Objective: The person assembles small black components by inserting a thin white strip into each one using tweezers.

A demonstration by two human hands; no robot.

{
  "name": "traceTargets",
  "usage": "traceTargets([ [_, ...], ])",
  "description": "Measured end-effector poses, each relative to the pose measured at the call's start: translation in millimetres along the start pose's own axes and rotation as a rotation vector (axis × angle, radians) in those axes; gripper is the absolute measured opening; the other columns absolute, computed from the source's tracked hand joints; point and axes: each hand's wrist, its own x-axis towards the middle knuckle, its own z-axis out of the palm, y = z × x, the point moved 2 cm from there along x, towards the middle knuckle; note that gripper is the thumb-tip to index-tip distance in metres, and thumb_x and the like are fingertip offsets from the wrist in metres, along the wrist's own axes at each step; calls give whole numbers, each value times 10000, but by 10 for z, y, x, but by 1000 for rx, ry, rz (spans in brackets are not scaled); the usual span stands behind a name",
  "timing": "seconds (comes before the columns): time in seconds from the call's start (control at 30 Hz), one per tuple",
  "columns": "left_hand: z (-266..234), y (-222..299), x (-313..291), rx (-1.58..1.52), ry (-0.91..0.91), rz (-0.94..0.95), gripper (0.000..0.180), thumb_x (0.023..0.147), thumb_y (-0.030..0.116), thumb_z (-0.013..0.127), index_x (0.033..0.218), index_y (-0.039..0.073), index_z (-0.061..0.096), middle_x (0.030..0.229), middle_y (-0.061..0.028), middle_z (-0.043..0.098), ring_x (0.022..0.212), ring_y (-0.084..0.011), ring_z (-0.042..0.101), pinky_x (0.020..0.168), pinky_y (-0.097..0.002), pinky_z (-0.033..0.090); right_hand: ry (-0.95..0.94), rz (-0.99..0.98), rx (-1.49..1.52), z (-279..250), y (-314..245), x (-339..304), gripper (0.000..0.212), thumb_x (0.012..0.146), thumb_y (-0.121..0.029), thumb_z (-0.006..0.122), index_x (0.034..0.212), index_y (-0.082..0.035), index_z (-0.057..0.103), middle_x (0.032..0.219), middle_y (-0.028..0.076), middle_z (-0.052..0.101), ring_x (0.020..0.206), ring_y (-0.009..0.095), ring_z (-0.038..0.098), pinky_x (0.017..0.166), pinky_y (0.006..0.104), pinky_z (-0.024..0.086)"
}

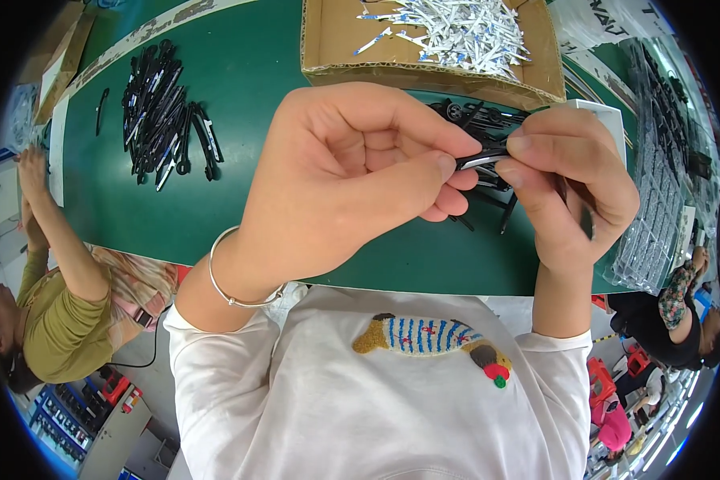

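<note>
Both hands meet above the green table (240, 104). My left hand (344, 172) pinches one end of a slim black plastic part (482, 159) between thumb and forefinger. At its other end, my right hand (576, 172) grips it the same way. A pale shiny strip shows along the part, and the fingertips cover its ends. Below and behind my hands lies a heap of similar black parts (500, 120), partly hidden by the fingers. Farther left is another pile of long black parts (152, 112), some with shiny streaks.
A cardboard box (424, 78) of white-and-blue strips (472, 36) stands at the back. A small white box (612, 120) and clear plastic trays (648, 176) are on the right. One black part (102, 110) lies alone at far left. A co-worker (64, 296) sits left.
</note>
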Motion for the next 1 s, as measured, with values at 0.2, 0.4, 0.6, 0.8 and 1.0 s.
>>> traceTargets([
  [0.2,17,4,23,-30,-19,-63,172,819,-4,560,963,-74,620,827,-177,670,679,-203,681,592,-279,582,52,-263,-358,9,-66,-9,228,669,-52,764,863,22,668,789,130,637,652,208,610,543,249,469],
  [0.4,23,12,25,-37,-32,-100,173,817,-3,552,959,-73,621,807,-180,670,654,-202,676,580,-277,578,47,-310,-390,-1,-78,-35,227,675,-89,767,859,10,677,774,126,634,644,199,608,533,248,472],
  [0.6,24,4,23,-36,-46,-102,168,819,-2,548,953,-71,621,810,-183,669,641,-205,674,574,-278,579,51,-268,-286,-26,-58,-24,231,687,-43,750,872,46,643,765,129,623,639,217,586,545,260,454],
  [0.8,25,37,17,42,-4,-55,161,825,-10,548,955,-73,620,813,-181,669,629,-199,670,556,-272,575,39,-167,-127,-114,0,-18,191,694,19,706,858,60,617,775,136,616,682,209,566,558,242,416],
  [1.0,39,26,-16,128,55,61,145,835,-44,549,956,-75,621,818,-164,670,661,-186,673,584,-258,571,20,-202,-95,-81,23,-10,175,689,46,686,852,54,623,782,132,607,679,202,564,550,240,410],
])
